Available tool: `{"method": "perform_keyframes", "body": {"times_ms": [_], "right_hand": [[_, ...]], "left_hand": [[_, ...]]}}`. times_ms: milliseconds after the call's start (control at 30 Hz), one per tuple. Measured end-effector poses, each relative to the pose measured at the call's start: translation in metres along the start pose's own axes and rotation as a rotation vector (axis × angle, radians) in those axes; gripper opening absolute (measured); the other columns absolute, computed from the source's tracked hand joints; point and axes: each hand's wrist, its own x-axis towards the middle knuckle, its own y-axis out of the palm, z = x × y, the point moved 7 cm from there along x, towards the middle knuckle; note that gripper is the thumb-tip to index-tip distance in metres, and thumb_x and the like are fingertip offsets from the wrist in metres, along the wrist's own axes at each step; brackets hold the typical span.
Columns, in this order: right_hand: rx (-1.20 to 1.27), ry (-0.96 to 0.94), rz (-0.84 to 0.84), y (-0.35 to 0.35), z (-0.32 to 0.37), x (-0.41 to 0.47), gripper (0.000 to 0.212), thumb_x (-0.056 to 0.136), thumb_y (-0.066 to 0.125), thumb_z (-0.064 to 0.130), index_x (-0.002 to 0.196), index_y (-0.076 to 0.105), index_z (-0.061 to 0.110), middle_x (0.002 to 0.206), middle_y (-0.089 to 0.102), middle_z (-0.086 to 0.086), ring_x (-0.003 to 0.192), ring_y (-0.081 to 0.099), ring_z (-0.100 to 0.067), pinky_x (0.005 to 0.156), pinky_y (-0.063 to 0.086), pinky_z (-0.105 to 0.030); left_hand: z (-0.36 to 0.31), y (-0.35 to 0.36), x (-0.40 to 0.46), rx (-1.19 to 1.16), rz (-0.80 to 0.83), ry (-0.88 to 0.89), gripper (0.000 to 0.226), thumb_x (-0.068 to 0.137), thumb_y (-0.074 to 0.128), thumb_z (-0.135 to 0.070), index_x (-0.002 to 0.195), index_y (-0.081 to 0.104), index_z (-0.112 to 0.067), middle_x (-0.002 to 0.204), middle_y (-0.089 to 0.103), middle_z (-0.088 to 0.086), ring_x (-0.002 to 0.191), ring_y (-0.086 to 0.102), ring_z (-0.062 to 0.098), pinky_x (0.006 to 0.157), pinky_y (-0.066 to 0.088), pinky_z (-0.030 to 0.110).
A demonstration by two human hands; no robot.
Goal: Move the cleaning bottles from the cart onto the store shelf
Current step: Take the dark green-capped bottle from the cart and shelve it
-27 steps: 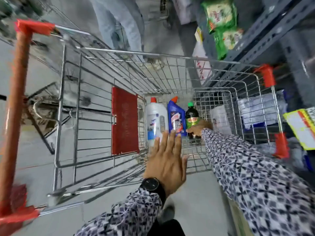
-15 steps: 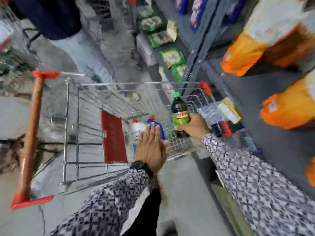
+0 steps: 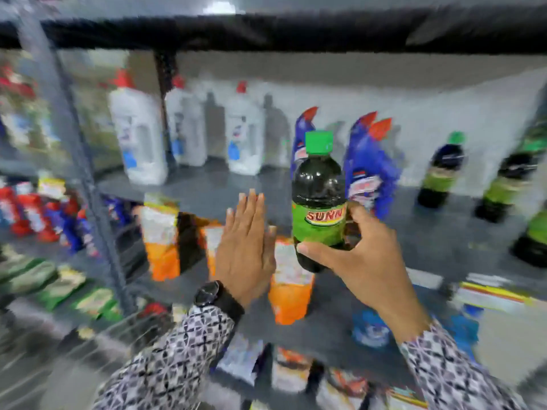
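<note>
My right hand (image 3: 365, 255) grips a dark bottle (image 3: 318, 199) with a green cap and green label, held upright in front of the grey store shelf (image 3: 207, 190). My left hand (image 3: 247, 250) is raised flat beside it, fingers straight, holding nothing. On the shelf stand white bottles with red caps (image 3: 139, 134), blue bottles with red caps (image 3: 370, 173) and more dark green-labelled bottles (image 3: 441, 173) at the right. The cart is almost out of view; only blurred wire shows at the lower left (image 3: 124, 327).
A grey upright post (image 3: 74, 143) stands at the left of the shelf. Orange pouches (image 3: 290, 291) sit on the shelf below, right under my hands. Red and blue packs (image 3: 38, 214) and green packets (image 3: 59, 288) fill the left bays. The picture is blurred.
My view has swung up from the cart to the shelf. My right hand has lifted the dark green-labelled bottle out of the cart to shelf height; the left hand rose alongside, still flat.
</note>
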Motion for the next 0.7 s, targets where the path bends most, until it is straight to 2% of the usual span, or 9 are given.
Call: {"method": "perform_keyframes", "body": {"times_ms": [67, 167, 267, 333, 433, 567, 700], "right_hand": [[-0.054, -0.003, -0.135, -0.060, -0.004, -0.008, 0.051, 0.059, 0.094, 0.043, 0.102, 0.066, 0.039, 0.093, 0.075, 0.024, 0.088, 0.070, 0.006, 0.074, 0.054, -0.012], [-0.078, 0.028, -0.265, -0.119, -0.021, -0.021, 0.044, 0.059, 0.093, 0.041, 0.092, 0.064, 0.040, 0.088, 0.073, 0.033, 0.083, 0.068, 0.012, 0.068, 0.049, -0.006], [-0.072, 0.061, -0.319, -0.148, -0.044, -0.029, 0.044, 0.061, 0.095, 0.033, 0.091, 0.063, 0.044, 0.089, 0.069, 0.042, 0.082, 0.068, 0.013, 0.065, 0.046, -0.001], [-0.084, 0.084, -0.343, -0.156, -0.058, -0.030, 0.046, 0.062, 0.095, 0.033, 0.092, 0.064, 0.046, 0.090, 0.070, 0.040, 0.083, 0.068, 0.011, 0.067, 0.049, -0.004], [-0.092, 0.130, -0.357, -0.158, -0.076, -0.026, 0.046, 0.063, 0.093, 0.037, 0.098, 0.065, 0.046, 0.093, 0.075, 0.025, 0.086, 0.070, 0.006, 0.072, 0.052, -0.014], [-0.106, 0.158, -0.372, -0.157, -0.086, -0.003, 0.046, 0.065, 0.092, 0.035, 0.101, 0.063, 0.040, 0.092, 0.073, 0.021, 0.085, 0.068, 0.007, 0.071, 0.050, -0.013], [-0.162, 0.203, -0.423, -0.166, -0.113, 0.046, 0.057, 0.066, 0.091, 0.037, 0.116, 0.065, 0.025, 0.105, 0.076, 0.005, 0.095, 0.071, -0.015, 0.086, 0.057, -0.034]], "left_hand": [[-0.035, 0.037, 0.038, -0.016, 0.168, 0.063, 0.063, 0.102, 0.025, -0.036, 0.157, 0.031, -0.007, 0.167, 0.027, 0.012, 0.158, 0.019, 0.030, 0.129, 0.014, 0.049], [-0.041, 0.097, 0.080, 0.110, 0.434, -0.042, 0.072, 0.095, 0.016, -0.041, 0.157, 0.034, -0.010, 0.167, 0.029, 0.010, 0.157, 0.022, 0.029, 0.127, 0.015, 0.051], [-0.037, 0.134, 0.097, 0.288, 0.599, -0.031, 0.060, 0.104, 0.022, -0.039, 0.153, 0.035, -0.006, 0.167, 0.030, 0.012, 0.156, 0.025, 0.028, 0.124, 0.019, 0.053], [-0.034, 0.142, 0.097, 0.340, 0.644, 0.003, 0.061, 0.104, 0.019, -0.040, 0.155, 0.032, -0.008, 0.169, 0.025, 0.010, 0.157, 0.023, 0.025, 0.125, 0.017, 0.052], [-0.028, 0.144, 0.097, 0.298, 0.684, -0.006, 0.069, 0.101, 0.009, -0.045, 0.159, 0.024, -0.011, 0.171, 0.018, 0.007, 0.159, 0.018, 0.024, 0.128, 0.013, 0.053], [-0.028, 0.144, 0.095, 0.294, 0.683, -0.022, 0.070, 0.100, 0.004, -0.042, 0.160, 0.022, -0.011, 0.171, 0.015, 0.009, 0.159, 0.015, 0.025, 0.128, 0.014, 0.053], [-0.033, 0.140, 0.096, 0.263, 0.665, -0.026, 0.063, 0.105, 0.014, -0.042, 0.160, 0.021, -0.013, 0.171, 0.017, 0.006, 0.159, 0.016, 0.021, 0.129, 0.011, 0.046]]}}
